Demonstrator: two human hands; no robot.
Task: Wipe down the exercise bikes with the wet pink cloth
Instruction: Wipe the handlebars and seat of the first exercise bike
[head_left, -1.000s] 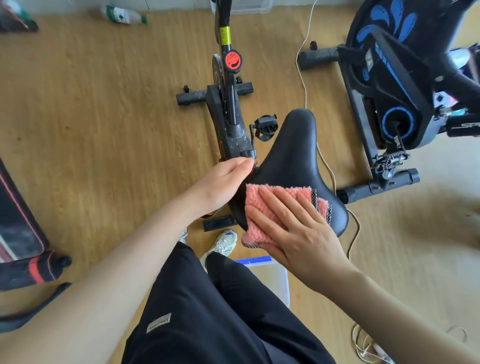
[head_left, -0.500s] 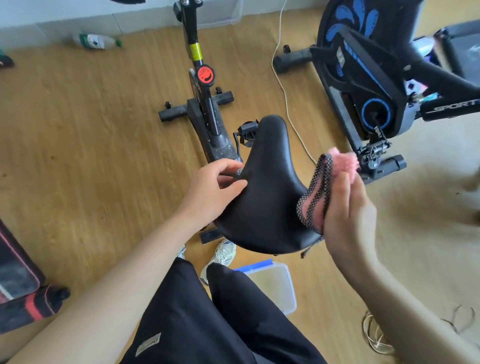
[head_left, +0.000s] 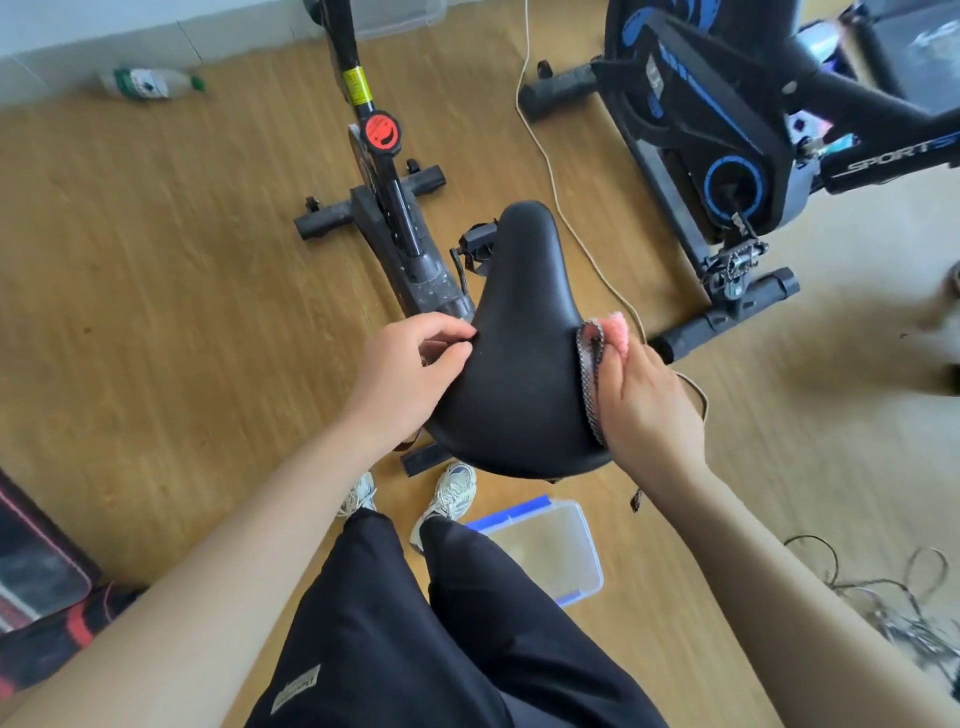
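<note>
The black saddle of the near exercise bike fills the middle of the view. My left hand grips the saddle's left edge, fingers curled over the rim. My right hand presses the pink cloth against the saddle's right side; the cloth's dark netted edge and a pink tuft show above my fingers, and most of the cloth is hidden under the hand. A second black and blue exercise bike stands at the upper right.
A clear plastic tub with blue rim sits on the wood floor by my feet. A cord runs across the floor between the bikes, and tangled cables lie at the lower right. A bottle lies near the wall.
My right hand took the cloth from the saddle's rear top to its right side and now holds it lower against that flank. My left hand curled tighter around the left edge.
</note>
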